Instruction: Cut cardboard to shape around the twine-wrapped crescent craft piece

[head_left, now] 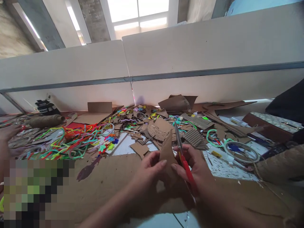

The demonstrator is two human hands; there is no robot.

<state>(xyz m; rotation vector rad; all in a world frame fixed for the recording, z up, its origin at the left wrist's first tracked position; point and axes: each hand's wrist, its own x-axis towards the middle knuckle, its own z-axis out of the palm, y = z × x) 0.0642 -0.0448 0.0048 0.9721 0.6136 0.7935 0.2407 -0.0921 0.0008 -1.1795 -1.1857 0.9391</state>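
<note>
My left hand pinches a pointed piece of brown cardboard between thumb and fingers. In my right hand is a pair of scissors with red handles, its blades pointing up and away from me beside the cardboard. My right thumb lies close to the cardboard's right edge. Both hands are above a large flat cardboard sheet. Just beyond them lies a ribbed cardboard coil among many scraps.
Colourful pipe cleaners heap up at left, near another person's hand. A twine roll lies behind. Rightward are a tape roll, a glue bottle and a brown-and-patterned bag. A white partition stands behind.
</note>
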